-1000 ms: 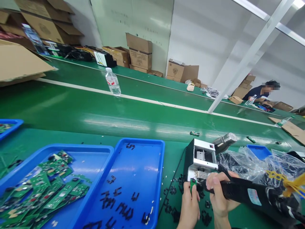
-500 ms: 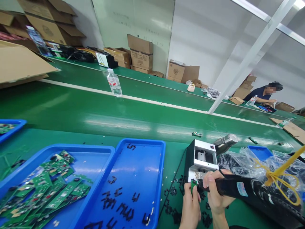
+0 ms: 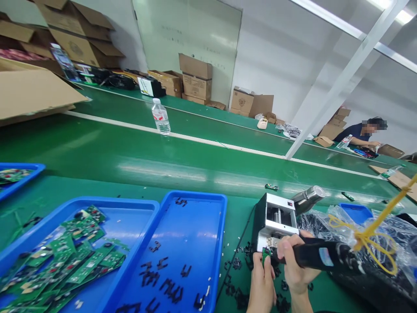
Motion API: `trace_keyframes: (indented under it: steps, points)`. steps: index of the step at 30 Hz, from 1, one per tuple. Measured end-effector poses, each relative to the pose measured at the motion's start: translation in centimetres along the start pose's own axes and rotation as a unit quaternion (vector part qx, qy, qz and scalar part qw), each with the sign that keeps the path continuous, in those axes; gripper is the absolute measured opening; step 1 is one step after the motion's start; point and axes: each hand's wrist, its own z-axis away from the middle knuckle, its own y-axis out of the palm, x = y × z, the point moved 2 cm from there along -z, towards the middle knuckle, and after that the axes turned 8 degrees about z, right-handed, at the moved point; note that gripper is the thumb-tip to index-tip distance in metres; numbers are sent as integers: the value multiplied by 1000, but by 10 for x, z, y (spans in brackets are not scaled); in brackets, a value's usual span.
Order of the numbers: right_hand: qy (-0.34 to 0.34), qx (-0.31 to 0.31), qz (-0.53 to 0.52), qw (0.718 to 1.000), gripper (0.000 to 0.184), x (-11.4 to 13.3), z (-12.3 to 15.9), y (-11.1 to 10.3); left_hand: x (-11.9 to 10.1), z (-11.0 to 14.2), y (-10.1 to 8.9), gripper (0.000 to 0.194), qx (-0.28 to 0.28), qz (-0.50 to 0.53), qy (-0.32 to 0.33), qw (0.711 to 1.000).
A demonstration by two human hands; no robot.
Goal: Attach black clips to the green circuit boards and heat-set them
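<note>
My left hand [image 3: 262, 282] pinches a small green circuit board [image 3: 266, 257] between thumb and fingers, at the front of a black-and-white screw feeder [image 3: 280, 198]. Around a black electric screwdriver [image 3: 312, 254] my right hand [image 3: 297, 271] is closed. The screwdriver lies nearly level, its tip pointing left at the board; whether the tip touches it I cannot tell. A yellow cord [image 3: 374, 234] is tied at the tool's back end. Small black plastic clips [image 3: 241, 295] are scattered on the green table beside and under my hands.
A blue tray [image 3: 222, 226] holds several black clips; another blue tray [image 3: 143, 203] to its left holds a heap of circuit boards. A steel flask [image 3: 309, 199] and clear plastic bags [image 3: 317, 224] sit by the feeder. A water bottle [image 3: 161, 118] stands farther back. A person [image 3: 358, 132] sits at far right.
The view has shifted slightly. The screwdriver's back end and its yellow cord have moved a little left in the picture. Both hands keep their holds near the feeder.
</note>
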Motion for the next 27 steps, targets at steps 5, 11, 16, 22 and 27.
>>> trace_keyframes:
  steps: [5,11,16,22,27]
  points:
    - [22,-66,-1,998,49,-9,-8,-8,6,-3,-1,60,9,-1,1,1000]
    - [34,-35,80,996,30,-30,-2,-11,7,-5,-1,60,15,6,8,1000]
    - [45,-32,80,995,35,-31,-2,-11,8,-4,0,60,10,6,4,1000]
    - [53,-30,50,997,39,-22,4,-14,9,-3,1,58,-3,4,9,1000]
    - [30,-52,-57,997,43,2,4,-6,10,-6,1,58,-4,7,7,1000]
